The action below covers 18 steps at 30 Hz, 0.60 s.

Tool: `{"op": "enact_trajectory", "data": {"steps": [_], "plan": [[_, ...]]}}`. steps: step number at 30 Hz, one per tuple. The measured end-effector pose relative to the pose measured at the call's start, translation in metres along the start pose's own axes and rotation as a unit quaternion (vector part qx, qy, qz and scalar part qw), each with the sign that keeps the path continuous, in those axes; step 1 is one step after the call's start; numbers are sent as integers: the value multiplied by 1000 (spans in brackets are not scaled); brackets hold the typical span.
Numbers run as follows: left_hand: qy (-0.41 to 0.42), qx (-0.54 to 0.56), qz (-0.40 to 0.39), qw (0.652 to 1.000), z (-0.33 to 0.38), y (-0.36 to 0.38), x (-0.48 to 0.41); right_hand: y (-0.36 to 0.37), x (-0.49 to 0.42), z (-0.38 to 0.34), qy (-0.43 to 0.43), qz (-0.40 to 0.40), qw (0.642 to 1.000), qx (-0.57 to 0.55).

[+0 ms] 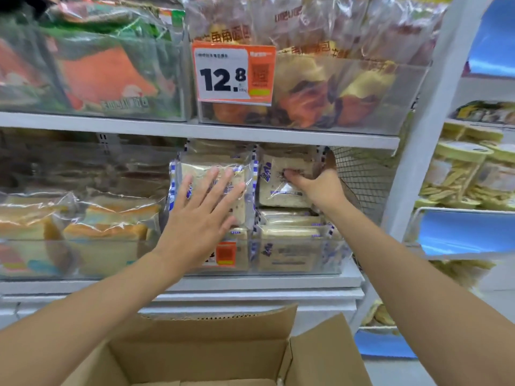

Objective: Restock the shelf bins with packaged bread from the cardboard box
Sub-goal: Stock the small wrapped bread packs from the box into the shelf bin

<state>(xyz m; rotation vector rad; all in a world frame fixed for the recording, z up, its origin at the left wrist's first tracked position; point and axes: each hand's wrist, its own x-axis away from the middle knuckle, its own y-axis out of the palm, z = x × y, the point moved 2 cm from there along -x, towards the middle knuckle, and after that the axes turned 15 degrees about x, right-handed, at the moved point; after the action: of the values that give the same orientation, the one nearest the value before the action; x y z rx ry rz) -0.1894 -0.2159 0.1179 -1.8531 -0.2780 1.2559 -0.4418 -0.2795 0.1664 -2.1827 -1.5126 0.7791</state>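
So the right grip (315, 185) has a bread pack (278, 174) pinched by its right edge, thumb on the front face, in the right half of the clear bin (292, 257), mid-frame. The pack stands upright, facing out, on top of flat-lying ones. The left grip (204, 207) is spread flat, pressing the neighbouring pack (200, 169) just to its left. I'd guess the held one just needs pushing straight back. The cardboard box (223, 355) sits bottom centre.

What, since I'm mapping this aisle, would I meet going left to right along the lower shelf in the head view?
Orange-crusted loaves → left hand → right hand gripping a bread pack → wire mesh panel → white upright → yellow stick snacks.
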Motion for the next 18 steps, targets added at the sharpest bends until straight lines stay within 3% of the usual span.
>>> {"op": "enact_trajectory", "data": {"steps": [4,7,10,18], "plan": [[3,0,10,1000,0,2,1,-6,17,18,22,3,994,106],[9,-1,21,1000,0,1,0,-5,42,14,-115,80,956,259],[11,-3,29,1000,0,-1,0,0,47,0,-214,112,915,324],[14,-2,27,1000,-1,-1,0,4,44,-9,-287,103,824,477]]}}
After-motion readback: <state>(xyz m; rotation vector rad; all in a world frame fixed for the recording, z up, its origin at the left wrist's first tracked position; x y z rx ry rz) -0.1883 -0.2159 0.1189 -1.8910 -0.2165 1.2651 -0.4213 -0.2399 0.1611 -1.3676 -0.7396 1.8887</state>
